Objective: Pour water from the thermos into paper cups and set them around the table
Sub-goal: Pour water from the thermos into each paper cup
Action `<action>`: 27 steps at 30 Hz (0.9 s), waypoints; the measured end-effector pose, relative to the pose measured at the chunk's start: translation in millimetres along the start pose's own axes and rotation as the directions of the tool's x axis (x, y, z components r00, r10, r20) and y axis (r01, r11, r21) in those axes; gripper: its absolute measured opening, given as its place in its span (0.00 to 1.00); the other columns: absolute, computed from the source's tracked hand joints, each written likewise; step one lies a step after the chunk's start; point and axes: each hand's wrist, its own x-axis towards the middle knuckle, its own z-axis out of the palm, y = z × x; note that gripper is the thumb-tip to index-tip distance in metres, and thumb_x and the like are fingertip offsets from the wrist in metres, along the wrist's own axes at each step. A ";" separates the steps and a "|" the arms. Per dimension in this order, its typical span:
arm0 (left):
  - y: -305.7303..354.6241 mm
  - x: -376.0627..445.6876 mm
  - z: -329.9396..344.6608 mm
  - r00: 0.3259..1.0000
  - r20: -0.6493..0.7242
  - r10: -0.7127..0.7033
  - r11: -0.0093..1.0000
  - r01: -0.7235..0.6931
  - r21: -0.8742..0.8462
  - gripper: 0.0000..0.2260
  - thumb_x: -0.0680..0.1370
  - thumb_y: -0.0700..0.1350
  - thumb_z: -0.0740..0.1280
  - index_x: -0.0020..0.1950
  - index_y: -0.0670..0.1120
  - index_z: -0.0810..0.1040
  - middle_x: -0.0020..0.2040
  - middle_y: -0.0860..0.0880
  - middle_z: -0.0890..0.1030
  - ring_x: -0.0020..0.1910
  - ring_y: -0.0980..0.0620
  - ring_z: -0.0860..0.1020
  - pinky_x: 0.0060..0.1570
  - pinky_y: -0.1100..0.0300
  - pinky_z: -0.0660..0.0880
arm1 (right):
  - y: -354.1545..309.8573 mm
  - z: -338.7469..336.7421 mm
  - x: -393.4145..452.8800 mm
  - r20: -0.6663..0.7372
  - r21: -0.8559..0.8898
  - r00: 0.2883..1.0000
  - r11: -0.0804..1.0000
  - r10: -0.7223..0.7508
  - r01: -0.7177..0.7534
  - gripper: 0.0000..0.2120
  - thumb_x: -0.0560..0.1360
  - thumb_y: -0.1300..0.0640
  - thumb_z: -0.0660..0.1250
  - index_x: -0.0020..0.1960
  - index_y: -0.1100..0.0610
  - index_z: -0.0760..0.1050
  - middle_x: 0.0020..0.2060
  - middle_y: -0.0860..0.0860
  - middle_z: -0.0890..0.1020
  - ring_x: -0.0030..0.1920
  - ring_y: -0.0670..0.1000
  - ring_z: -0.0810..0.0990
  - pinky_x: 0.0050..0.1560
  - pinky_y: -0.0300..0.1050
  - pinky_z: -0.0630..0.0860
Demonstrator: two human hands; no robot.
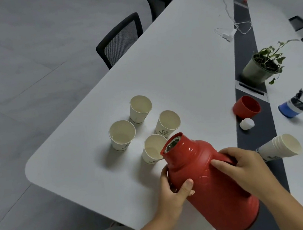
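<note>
A red thermos is tilted above the white table, its open mouth over the nearest paper cup. My left hand grips the thermos just below its neck. My right hand holds the upper side of its body. Three more paper cups stand close by: one on the left with water in it, one at the back and one on the right.
The red thermos lid and a white stopper lie on the dark centre strip. A stack of paper cups lies on its side to the right. A potted plant, a pen holder, cables and black chairs surround the area.
</note>
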 end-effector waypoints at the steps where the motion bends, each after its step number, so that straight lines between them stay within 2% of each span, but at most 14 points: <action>1: -0.6 -0.3 0.2 1.000 0.000 -0.005 1.000 0.005 -0.011 0.22 0.64 0.44 0.68 0.55 0.52 0.66 0.53 0.46 0.76 0.40 0.60 0.81 0.33 0.67 0.76 | -0.3 0.1 0.7 0.007 -0.009 1.000 1.000 -0.005 0.005 0.06 0.69 0.54 0.70 0.38 0.46 0.74 0.32 0.40 0.79 0.36 0.41 0.77 0.35 0.33 0.68; 4: -2.8 -1.1 0.4 1.000 -0.015 -0.009 0.999 0.008 -0.036 0.22 0.64 0.44 0.68 0.55 0.53 0.67 0.52 0.46 0.76 0.39 0.60 0.81 0.33 0.68 0.76 | -0.3 0.7 3.1 0.019 -0.054 1.000 0.998 -0.011 0.012 0.03 0.70 0.53 0.69 0.43 0.49 0.77 0.33 0.37 0.76 0.37 0.39 0.76 0.36 0.31 0.67; 8: -4.9 -0.3 2.7 0.999 -0.033 -0.005 0.999 0.003 -0.051 0.22 0.66 0.44 0.70 0.56 0.52 0.67 0.50 0.48 0.77 0.39 0.60 0.81 0.33 0.67 0.76 | 1.6 1.0 4.6 0.017 -0.088 1.000 0.996 -0.019 0.021 0.07 0.70 0.53 0.69 0.47 0.53 0.78 0.33 0.38 0.76 0.37 0.39 0.75 0.36 0.31 0.67; 10: -6.1 -1.0 3.2 0.999 -0.043 -0.008 0.998 0.006 -0.055 0.20 0.70 0.42 0.71 0.57 0.52 0.66 0.51 0.48 0.77 0.39 0.60 0.81 0.33 0.67 0.76 | 2.0 0.7 5.1 0.011 -0.093 1.000 0.995 -0.027 0.027 0.05 0.70 0.53 0.69 0.45 0.53 0.78 0.32 0.38 0.76 0.37 0.39 0.75 0.35 0.31 0.67; 13: -7.7 -1.8 3.3 0.999 -0.051 -0.007 0.999 0.004 -0.051 0.18 0.72 0.37 0.66 0.57 0.52 0.66 0.50 0.49 0.77 0.39 0.61 0.81 0.33 0.68 0.76 | 1.4 0.6 6.1 0.026 -0.100 0.999 0.994 -0.036 0.038 0.02 0.70 0.52 0.68 0.42 0.49 0.75 0.32 0.37 0.76 0.36 0.39 0.75 0.34 0.31 0.66; 27: -8.8 2.7 6.8 0.997 -0.074 -0.010 0.999 0.008 -0.037 0.19 0.74 0.35 0.64 0.62 0.45 0.65 0.49 0.48 0.77 0.37 0.63 0.80 0.33 0.69 0.75 | 1.6 -0.9 13.1 0.030 -0.121 0.997 0.990 -0.068 0.071 0.05 0.70 0.52 0.68 0.39 0.47 0.72 0.31 0.38 0.75 0.36 0.40 0.75 0.35 0.33 0.69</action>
